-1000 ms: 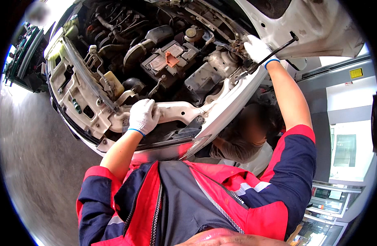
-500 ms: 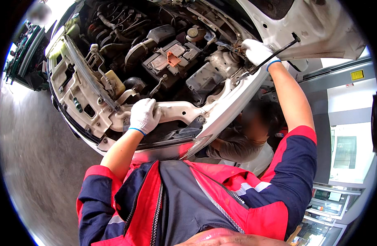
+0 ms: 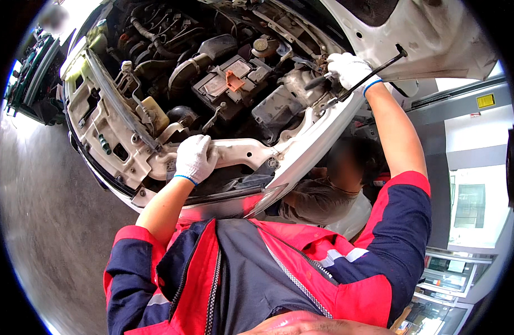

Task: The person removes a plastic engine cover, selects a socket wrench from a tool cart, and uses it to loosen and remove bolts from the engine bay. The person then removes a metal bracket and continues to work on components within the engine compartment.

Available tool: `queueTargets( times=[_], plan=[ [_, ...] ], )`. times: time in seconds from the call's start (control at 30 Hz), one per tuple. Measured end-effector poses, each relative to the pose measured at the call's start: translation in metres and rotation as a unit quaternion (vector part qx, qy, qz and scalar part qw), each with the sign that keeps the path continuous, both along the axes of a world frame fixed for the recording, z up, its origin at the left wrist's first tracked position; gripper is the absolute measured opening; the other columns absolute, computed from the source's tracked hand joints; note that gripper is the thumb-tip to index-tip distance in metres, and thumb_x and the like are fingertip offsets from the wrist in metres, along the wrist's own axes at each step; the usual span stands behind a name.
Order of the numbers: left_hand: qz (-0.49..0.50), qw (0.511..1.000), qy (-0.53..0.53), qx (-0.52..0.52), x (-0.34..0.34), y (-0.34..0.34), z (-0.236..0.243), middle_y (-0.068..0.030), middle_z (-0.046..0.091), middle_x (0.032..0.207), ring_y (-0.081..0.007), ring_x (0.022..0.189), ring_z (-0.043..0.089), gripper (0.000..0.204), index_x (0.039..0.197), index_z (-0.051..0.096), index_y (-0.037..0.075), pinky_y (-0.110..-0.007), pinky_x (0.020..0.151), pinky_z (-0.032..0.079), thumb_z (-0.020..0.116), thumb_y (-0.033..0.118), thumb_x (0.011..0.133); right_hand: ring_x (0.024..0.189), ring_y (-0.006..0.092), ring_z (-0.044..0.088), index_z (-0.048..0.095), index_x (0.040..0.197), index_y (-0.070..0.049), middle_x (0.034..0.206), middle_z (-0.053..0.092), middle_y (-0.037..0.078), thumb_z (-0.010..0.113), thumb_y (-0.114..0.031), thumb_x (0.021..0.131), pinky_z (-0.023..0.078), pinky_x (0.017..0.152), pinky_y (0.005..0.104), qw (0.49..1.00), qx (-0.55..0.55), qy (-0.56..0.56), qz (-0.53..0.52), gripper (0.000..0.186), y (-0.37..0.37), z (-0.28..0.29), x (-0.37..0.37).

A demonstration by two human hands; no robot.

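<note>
My left hand (image 3: 196,158), in a white knit glove, rests on the white front crossmember (image 3: 237,151) of a car, its fingers curled over the edge. At the far right of the engine bay, my gloved right hand (image 3: 349,71) is closed near the inner fender. A slim tool with a dark, rounded handle (image 3: 315,82) sticks out from it to the left; its other end is hidden by the hand. The black hood prop rod (image 3: 380,69) passes close in front of that hand and wrist. Between my hands lie the battery (image 3: 223,89) with an orange terminal cover and a grey box (image 3: 276,110).
The raised white hood (image 3: 430,47) hangs over the right side. A person (image 3: 324,198) crouches low beside the fender, near my right arm. Engine hoses (image 3: 151,36) fill the back of the bay. Grey floor (image 3: 50,223) stretches along the left.
The dark tool handle has come into sight beside my right hand, which has shifted slightly left. My left hand stays on the crossmember. The crouching person has moved a little.
</note>
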State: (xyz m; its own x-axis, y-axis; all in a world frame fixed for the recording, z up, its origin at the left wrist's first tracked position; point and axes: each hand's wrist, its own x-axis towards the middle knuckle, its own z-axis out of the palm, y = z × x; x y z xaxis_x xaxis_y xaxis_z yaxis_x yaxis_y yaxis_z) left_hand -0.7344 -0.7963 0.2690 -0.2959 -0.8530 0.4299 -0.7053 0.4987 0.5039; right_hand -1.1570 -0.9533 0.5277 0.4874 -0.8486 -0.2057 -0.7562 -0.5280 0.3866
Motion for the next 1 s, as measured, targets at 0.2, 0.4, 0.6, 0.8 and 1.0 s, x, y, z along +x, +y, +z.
queueTargets(
  times=[0.2, 0.4, 0.6, 0.8, 1.0],
  plan=[
    [0.002, 1.0, -0.003, 0.016, 0.003, -0.001, 0.002, -0.0166, 0.066, 0.098, -0.0376, 0.095, 0.063, 0.031, 0.104, 0.067, 0.002, -0.048, 0.086, 0.051, 0.07, 0.023, 0.083, 0.106, 0.0451, 0.066, 0.067, 0.11, -0.004, 0.109, 0.07, 0.027, 0.057, -0.047, 0.098, 0.052, 0.092, 0.0516, 0.932, -0.094, -0.23, -0.263, 0.046, -0.014, -0.021, 0.005],
    [-0.089, 0.98, -0.017, -0.178, -0.048, -0.054, 0.084, -0.0171, 0.067, 0.108, -0.0395, 0.108, 0.06, 0.041, 0.111, 0.067, 0.002, -0.051, 0.096, 0.048, 0.076, 0.022, 0.077, 0.107, 0.0434, 0.066, 0.068, 0.115, -0.006, 0.11, 0.07, 0.023, 0.058, -0.011, 0.088, 0.053, 0.096, 0.0487, 0.935, -0.134, -0.322, -0.063, 0.029, -0.016, -0.049, -0.028],
    [-0.228, 0.947, -0.119, -0.194, -0.208, -0.136, 0.216, -0.0204, 0.064, 0.125, -0.0392, 0.118, 0.061, 0.047, 0.126, 0.062, 0.001, -0.049, 0.101, 0.05, 0.069, 0.024, 0.086, 0.096, 0.0382, 0.07, 0.067, 0.107, -0.013, 0.102, 0.072, 0.017, 0.065, -0.023, 0.092, 0.054, 0.086, 0.0508, 0.765, -0.281, -0.552, -0.179, 0.017, -0.015, -0.125, -0.036],
    [-0.217, 0.901, -0.315, -0.205, -0.308, -0.194, 0.217, -0.0218, 0.067, 0.116, -0.0403, 0.111, 0.064, 0.035, 0.121, 0.058, 0.004, -0.051, 0.096, 0.05, 0.054, 0.027, 0.095, 0.098, 0.0353, 0.07, 0.07, 0.101, -0.013, 0.102, 0.072, 0.015, 0.056, -0.026, 0.099, 0.054, 0.092, 0.0495, 0.815, -0.301, -0.465, -0.174, 0.02, 0.02, -0.119, -0.033],
    [-0.136, 0.9, 0.051, 0.41, -0.332, -0.205, 0.24, -0.009, 0.066, 0.073, -0.0184, 0.057, 0.061, 0.031, 0.087, 0.068, 0.0, -0.033, 0.052, 0.049, 0.06, 0.026, 0.101, 0.091, 0.0317, 0.073, 0.059, 0.109, -0.006, 0.1, 0.07, 0.015, 0.052, -0.017, 0.097, 0.06, 0.072, 0.044, 0.827, -0.321, -0.371, -0.276, 0.018, 0.003, -0.154, -0.049]
  ],
)
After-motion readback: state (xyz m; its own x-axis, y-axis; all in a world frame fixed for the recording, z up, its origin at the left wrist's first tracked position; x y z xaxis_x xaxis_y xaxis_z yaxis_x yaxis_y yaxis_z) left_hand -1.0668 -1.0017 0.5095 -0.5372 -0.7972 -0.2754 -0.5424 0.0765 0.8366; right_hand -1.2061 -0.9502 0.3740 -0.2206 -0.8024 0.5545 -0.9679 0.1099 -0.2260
